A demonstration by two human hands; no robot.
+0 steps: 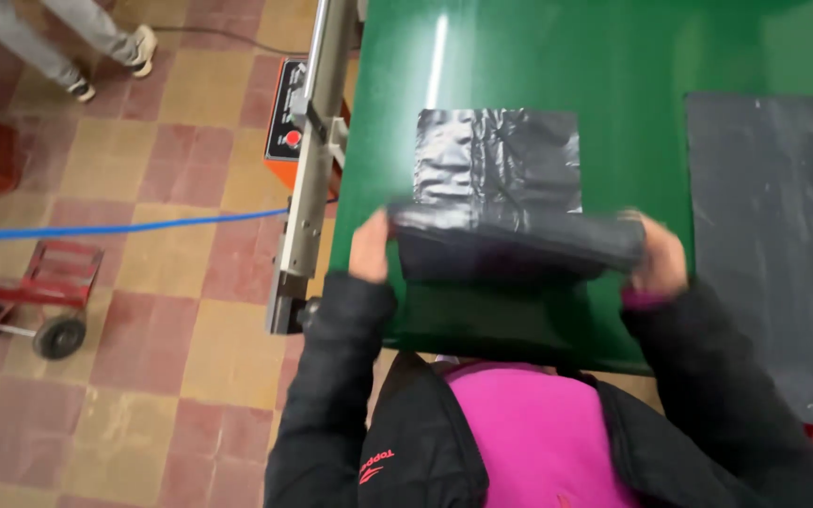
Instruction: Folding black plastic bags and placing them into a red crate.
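Bright, even overhead light. Long white glare streak on glossy green table top [538, 56], running toward far edge; softer sheen beside it. Crinkled black plastic sheet [498, 158] at table centre catches grey highlights. Motion blur on folded black plastic bundle [519, 246] nearer table's near edge, and on both hands gripping it. Checkered tile floor [143, 310] left of table soft, shadows faint.

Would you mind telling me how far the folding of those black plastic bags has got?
Done: one folded black bag lies flat on the green table. In hand: the left hand and right hand hold a second bag bundle by its ends, mid-fold. Left: a stack of unfolded black sheets lies at the right.
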